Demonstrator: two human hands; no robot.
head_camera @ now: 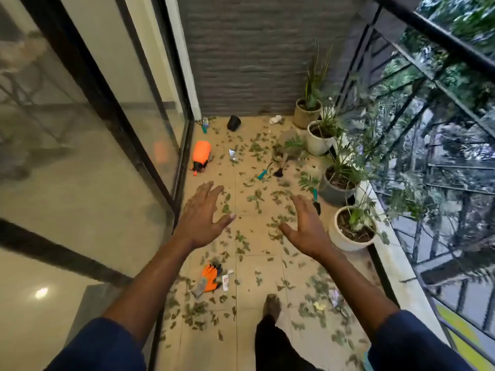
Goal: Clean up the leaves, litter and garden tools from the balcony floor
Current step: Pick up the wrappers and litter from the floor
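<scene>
Green leaves [255,196] lie scattered all over the beige tiled balcony floor [257,274]. My left hand [199,218] and my right hand [308,226] are stretched out in front of me, fingers spread, holding nothing, well above the floor. An orange sprayer [201,155] lies near the glass door. Orange gloves [210,277] and a small wrapper [225,282] lie below my left forearm. A teal-handled tool [263,173], a small black trowel [279,172] and another teal-handled tool [315,195] lie further ahead. A silver wrapper [232,154] and a tipped black pot [233,123] lie beyond.
Potted plants [351,231] line the right side along the black railing [417,108]. A glass sliding door [112,135] bounds the left, a grey wall [254,62] the far end. A toppled plant pot [288,148] lies mid-floor. My foot [272,306] stands on the tiles; more litter [336,298] lies right.
</scene>
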